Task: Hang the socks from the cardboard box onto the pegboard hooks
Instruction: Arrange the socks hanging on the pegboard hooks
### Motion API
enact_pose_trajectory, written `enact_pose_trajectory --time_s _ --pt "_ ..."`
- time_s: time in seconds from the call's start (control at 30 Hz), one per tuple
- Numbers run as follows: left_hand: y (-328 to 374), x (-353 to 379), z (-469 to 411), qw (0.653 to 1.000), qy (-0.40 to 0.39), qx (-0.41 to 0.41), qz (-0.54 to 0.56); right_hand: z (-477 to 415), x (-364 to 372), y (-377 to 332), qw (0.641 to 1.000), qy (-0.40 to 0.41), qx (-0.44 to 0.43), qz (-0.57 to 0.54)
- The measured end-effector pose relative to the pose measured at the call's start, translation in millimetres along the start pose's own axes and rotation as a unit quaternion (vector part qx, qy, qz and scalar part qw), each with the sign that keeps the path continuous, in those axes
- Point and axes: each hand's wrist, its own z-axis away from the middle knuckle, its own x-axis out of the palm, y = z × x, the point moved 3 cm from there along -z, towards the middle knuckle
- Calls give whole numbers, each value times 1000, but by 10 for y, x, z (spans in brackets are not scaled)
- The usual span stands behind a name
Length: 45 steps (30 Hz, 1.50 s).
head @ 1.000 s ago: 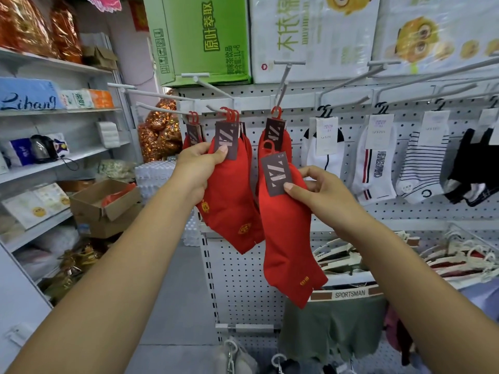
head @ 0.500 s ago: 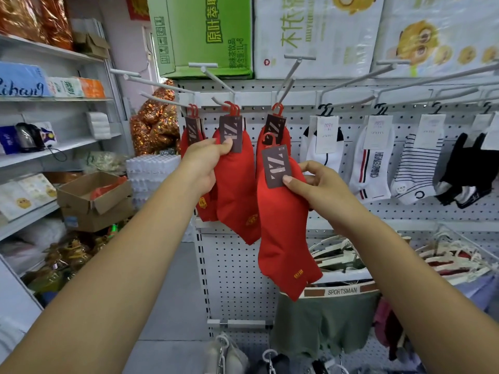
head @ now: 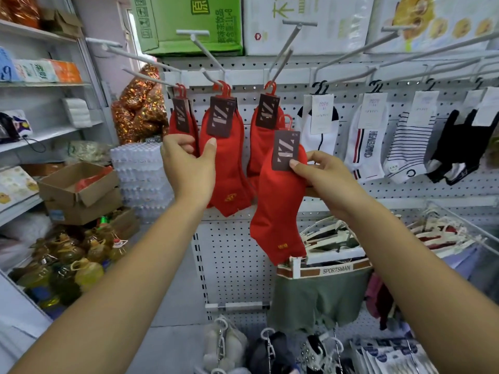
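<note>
This is a small shop. A white pegboard point(head: 229, 260) wall carries long metal hooks point(head: 208, 54). From them hang red socks point(head: 229, 171) and a row of white, striped and black socks point(head: 364, 147), each pair with a printed card label point(head: 321, 113), like stock on display. Shelves point(head: 46, 134) at the left hold packaged goods point(head: 46, 71). Big printed cartons point(head: 189, 22) are stacked above the pegboard. Bottles of yellow oil point(head: 86, 273) crowd the floor below an open cardboard box point(head: 81, 195), and green underwear point(head: 318, 298) hangs lower on the display.

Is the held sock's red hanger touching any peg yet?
Apart. Head view: held sock's red hanger sits well below the peg, open gap between.
</note>
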Motion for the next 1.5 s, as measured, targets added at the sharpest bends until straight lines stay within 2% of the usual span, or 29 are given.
enact_pose_trajectory --time_s 0.07,0.17,0.33,0.47,0.57,0.77,0.93,1.23,1.5 --pt "47 47 93 997 -50 27 48 -6 -66 62 999 40 18 8" --pt "89 149 153 990 -119 35 62 42 -211 180 994 96 57 3" --pt "-8 178 94 993 -96 7 62 218 -392 406 986 121 110 44" --pt "-72 139 90 995 -78 -13 68 276 -337 464 985 106 118 66" --pt "23 128 73 992 -97 14 80 207 -221 360 987 112 94 63" --pt "611 351 -8 964 -199 115 132 -165 25 -138 993 110 -20 28" --pt "1038 561 -141 958 -187 172 132 -447 125 -435 994 93 -54 22" --pt "1205 765 -222 959 -198 182 95 -635 76 -581 994 63 -77 48" --pt "1216 709 -248 958 -208 181 80 -742 7 -492 994 -17 -68 78"
